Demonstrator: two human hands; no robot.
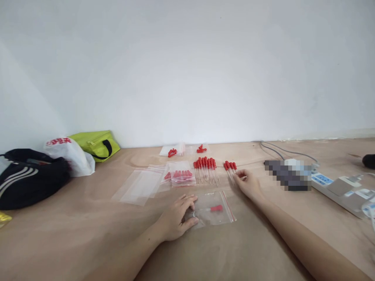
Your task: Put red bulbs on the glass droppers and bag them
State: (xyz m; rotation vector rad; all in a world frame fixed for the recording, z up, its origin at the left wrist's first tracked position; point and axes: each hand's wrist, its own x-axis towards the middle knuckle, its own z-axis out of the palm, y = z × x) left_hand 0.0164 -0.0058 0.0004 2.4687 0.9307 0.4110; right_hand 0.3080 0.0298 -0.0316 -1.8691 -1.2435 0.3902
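A clear zip-lock bag (228, 220) lies flat in front of me with one red-bulbed dropper (216, 208) inside. My left hand (177, 219) holds the bag's left end, thumb and fingers curved on the plastic. Further right, my right hand (247, 183) reaches to a small group of red-bulbed droppers (230, 166); its fingers are closed around the thin stem of one, partly hidden. To the left of that group, several more droppers (205, 164) lie in a row, bulbs pointing away from me.
Flat zip-lock bags (137, 186) lie on the left, beside a filled bag (183, 177) of red bulbs. Loose red bulbs (172, 152) lie on bags near the wall. A power strip (336, 195) with plugs and cables is at right; black (35, 175), white (72, 156) and lime-green bags (99, 144) at left.
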